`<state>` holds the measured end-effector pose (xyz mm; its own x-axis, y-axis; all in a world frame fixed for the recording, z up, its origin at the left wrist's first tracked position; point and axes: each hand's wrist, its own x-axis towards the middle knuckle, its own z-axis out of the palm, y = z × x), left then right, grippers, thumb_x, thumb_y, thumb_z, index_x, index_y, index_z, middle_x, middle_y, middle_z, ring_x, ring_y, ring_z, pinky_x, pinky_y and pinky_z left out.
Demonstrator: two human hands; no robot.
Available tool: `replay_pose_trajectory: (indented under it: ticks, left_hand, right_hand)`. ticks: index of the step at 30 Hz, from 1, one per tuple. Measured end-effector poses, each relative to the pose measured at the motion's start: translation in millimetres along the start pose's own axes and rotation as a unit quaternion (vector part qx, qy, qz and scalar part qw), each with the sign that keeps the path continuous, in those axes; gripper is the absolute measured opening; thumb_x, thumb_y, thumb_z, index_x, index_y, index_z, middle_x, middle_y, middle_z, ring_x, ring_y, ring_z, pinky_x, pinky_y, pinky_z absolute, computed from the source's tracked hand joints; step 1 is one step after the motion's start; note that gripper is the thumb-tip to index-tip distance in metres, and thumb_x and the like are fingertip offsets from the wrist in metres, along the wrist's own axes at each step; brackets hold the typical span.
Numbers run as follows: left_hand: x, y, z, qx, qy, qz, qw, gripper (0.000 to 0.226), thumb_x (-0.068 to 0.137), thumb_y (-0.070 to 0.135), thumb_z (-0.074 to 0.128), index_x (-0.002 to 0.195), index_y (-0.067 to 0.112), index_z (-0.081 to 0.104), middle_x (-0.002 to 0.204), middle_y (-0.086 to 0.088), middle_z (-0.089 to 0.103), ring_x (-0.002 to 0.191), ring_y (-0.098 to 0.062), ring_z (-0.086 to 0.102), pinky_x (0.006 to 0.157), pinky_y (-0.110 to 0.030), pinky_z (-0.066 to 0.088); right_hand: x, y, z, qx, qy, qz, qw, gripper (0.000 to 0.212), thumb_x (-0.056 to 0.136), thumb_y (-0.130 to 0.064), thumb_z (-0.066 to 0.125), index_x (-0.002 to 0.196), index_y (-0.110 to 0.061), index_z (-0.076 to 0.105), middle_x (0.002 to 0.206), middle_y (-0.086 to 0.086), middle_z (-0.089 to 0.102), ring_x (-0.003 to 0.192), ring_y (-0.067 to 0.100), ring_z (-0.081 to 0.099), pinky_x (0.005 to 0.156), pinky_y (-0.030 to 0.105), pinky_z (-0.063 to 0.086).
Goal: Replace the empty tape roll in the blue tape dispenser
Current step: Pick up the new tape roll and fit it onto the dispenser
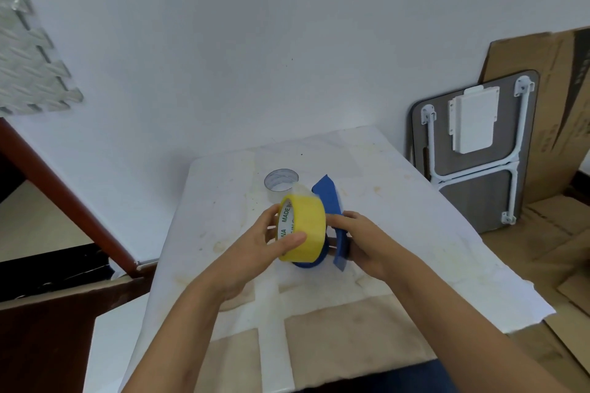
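Observation:
A full yellow tape roll (308,226) with a white printed core is held upright above the table by my left hand (268,242), fingers around its rim. The roll sits against the blue tape dispenser (332,201), whose round hub shows below the roll. My right hand (364,242) grips the dispenser's handle end. Behind them, an empty clear tape core (281,180) stands on the table. The joint between roll and hub is hidden by the roll.
The work surface is a stained white sheet over a small table (399,201). A folded grey table with white legs (475,150) and cardboard (555,105) lean on the wall at right. Dark wooden furniture (64,201) stands at left.

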<state>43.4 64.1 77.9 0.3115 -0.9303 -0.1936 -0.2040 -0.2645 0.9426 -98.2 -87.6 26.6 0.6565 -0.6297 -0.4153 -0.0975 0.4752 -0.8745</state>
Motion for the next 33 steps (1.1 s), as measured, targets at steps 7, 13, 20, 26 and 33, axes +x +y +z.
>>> replay_pose_trajectory:
  ticks: [7, 13, 20, 26, 33]
  left_hand:
    - [4, -8, 5, -0.049, 0.013, 0.002, 0.999, 0.073, 0.081, 0.058, 0.069, 0.145, 0.034, 0.043, 0.134, 0.009, 0.064, 0.117, -0.008, 0.066, 0.091, -0.026, 0.054]
    - [5, -11, 6, -0.184, 0.079, -0.022, 0.980, 0.075, 0.072, 0.045, 0.074, 0.140, 0.021, 0.052, 0.130, 0.002, 0.068, 0.111, -0.012, 0.070, 0.086, -0.025, 0.057]
    - [5, -10, 10, 0.114, 0.191, 0.005, 0.975, 0.104, 0.069, 0.051, 0.084, 0.153, 0.035, 0.025, 0.151, 0.008, 0.035, 0.137, -0.012, 0.042, 0.101, -0.027, 0.039]
    - [9, -16, 23, 0.215, 0.180, 0.009, 0.960, 0.108, 0.075, 0.050, 0.079, 0.157, 0.030, 0.013, 0.153, 0.003, 0.029, 0.126, -0.006, 0.041, 0.094, -0.022, 0.034]
    - [16, -18, 27, 0.201, 0.166, -0.002, 0.966, 0.113, 0.073, 0.056, 0.078, 0.159, 0.030, 0.010, 0.157, 0.004, 0.029, 0.139, -0.013, 0.041, 0.097, -0.023, 0.036]
  right_hand:
    - [-4, 1, -7, 0.056, -0.015, -0.004, 0.998, 0.052, 0.085, -0.030, 0.073, 0.127, -0.005, 0.056, 0.121, 0.014, 0.069, 0.101, 0.029, 0.068, 0.086, 0.043, 0.059]
    - [-8, 3, -9, 0.092, 0.011, 0.007, 0.996, 0.051, 0.085, -0.027, 0.069, 0.130, -0.006, 0.058, 0.118, 0.016, 0.071, 0.091, 0.027, 0.066, 0.063, 0.032, 0.056]
    - [-8, 4, 0, 0.100, 0.044, -0.017, 0.994, 0.056, 0.083, -0.024, 0.072, 0.132, -0.004, 0.052, 0.114, 0.014, 0.069, 0.085, 0.024, 0.067, 0.055, 0.030, 0.056]
    - [-9, 8, 9, 0.105, 0.067, -0.045, 0.991, 0.062, 0.081, -0.021, 0.076, 0.133, -0.009, 0.044, 0.122, 0.013, 0.062, 0.091, 0.024, 0.064, 0.065, 0.033, 0.054]
    - [-9, 12, 8, 0.118, 0.075, -0.072, 0.988, 0.059, 0.082, -0.021, 0.075, 0.133, -0.016, 0.045, 0.127, 0.013, 0.060, 0.097, 0.026, 0.064, 0.068, 0.033, 0.055]
